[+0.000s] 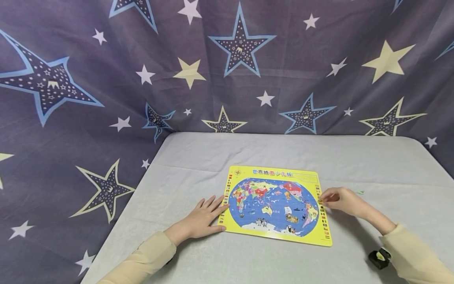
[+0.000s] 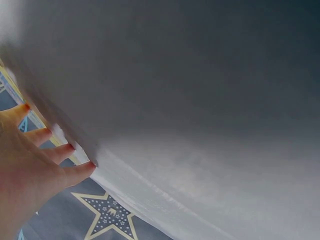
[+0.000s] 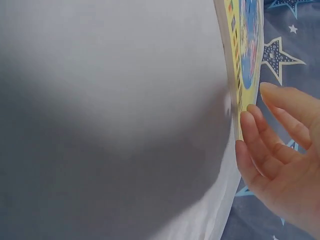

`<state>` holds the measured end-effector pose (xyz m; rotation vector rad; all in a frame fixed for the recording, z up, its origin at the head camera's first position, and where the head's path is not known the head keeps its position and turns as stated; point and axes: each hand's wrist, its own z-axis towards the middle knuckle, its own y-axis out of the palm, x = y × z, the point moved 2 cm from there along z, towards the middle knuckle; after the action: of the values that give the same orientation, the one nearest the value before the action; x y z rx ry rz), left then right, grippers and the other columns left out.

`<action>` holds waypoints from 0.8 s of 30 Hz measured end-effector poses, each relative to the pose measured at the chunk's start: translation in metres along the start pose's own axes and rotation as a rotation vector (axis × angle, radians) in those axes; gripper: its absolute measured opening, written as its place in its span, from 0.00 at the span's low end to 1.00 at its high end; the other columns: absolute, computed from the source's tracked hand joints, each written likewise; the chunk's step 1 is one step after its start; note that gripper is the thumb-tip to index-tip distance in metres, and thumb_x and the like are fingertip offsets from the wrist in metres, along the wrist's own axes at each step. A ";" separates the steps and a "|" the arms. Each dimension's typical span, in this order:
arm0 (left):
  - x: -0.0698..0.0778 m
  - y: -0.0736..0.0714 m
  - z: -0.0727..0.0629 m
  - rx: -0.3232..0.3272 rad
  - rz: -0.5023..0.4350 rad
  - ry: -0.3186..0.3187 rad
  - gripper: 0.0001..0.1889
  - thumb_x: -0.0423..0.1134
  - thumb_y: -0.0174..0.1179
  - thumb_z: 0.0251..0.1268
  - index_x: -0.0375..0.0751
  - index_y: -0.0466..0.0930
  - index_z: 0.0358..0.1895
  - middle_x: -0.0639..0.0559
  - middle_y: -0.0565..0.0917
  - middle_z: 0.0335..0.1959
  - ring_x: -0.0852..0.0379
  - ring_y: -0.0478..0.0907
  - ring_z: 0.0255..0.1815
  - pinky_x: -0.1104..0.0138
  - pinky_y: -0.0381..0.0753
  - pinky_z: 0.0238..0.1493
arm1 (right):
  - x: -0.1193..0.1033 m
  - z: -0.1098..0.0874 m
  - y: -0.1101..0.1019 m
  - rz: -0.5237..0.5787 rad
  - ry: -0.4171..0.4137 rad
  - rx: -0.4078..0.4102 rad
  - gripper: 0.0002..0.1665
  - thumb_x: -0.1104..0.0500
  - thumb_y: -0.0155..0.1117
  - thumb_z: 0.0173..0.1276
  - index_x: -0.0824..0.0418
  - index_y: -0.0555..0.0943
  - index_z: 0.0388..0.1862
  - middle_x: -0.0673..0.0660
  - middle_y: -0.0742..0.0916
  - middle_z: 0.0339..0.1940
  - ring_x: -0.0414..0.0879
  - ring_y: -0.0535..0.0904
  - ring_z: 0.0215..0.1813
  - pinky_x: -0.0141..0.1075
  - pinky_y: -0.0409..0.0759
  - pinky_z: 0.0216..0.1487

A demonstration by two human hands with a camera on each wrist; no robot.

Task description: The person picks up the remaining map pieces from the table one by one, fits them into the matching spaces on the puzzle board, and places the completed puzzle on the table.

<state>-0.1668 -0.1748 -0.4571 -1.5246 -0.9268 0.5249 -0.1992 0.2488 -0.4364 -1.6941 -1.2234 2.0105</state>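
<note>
A flat world map board (image 1: 273, 236) with a yellow border and a blue oval map lies on the grey-covered table. Chinese characters run along its top, and small flags line both sides. My left hand (image 1: 203, 221) rests at the board's left edge, fingers spread and fairly straight; the left wrist view shows those fingers (image 2: 75, 172) from the side. At the right edge is my right hand (image 1: 345, 202), its fingers loosely bent. In the right wrist view, the thumb (image 3: 285, 97) stands apart from the fingers beside the board's edge, with nothing visibly pinched between them.
A pale grey cloth (image 1: 283, 152) covers the table. Dark curtains (image 1: 227, 90) with stars hang behind it and on the left. A small greenish item (image 1: 360, 192) lies behind the right hand. A black device (image 1: 379, 258) sits at the right wrist.
</note>
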 end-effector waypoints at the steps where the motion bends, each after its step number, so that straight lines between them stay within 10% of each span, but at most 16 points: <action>1: 0.000 0.000 0.000 0.001 -0.001 0.000 0.37 0.67 0.38 0.59 0.55 0.49 0.69 0.50 0.46 0.71 0.45 0.42 0.69 0.46 0.45 0.62 | 0.001 -0.001 -0.001 -0.001 0.000 0.004 0.10 0.67 0.63 0.53 0.68 0.80 0.36 0.57 0.84 0.31 0.40 0.77 0.31 0.29 0.76 0.31; 24: -0.001 0.001 0.000 0.002 0.007 0.002 0.37 0.67 0.37 0.59 0.55 0.49 0.69 0.50 0.45 0.71 0.45 0.42 0.69 0.46 0.45 0.62 | 0.025 -0.017 -0.038 -0.107 0.007 0.142 0.11 0.67 0.63 0.52 0.71 0.80 0.36 0.65 0.83 0.35 0.36 0.77 0.30 0.29 0.76 0.30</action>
<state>-0.1670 -0.1753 -0.4581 -1.5263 -0.9194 0.5287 -0.2036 0.2962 -0.4265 -1.5353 -1.1156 1.9764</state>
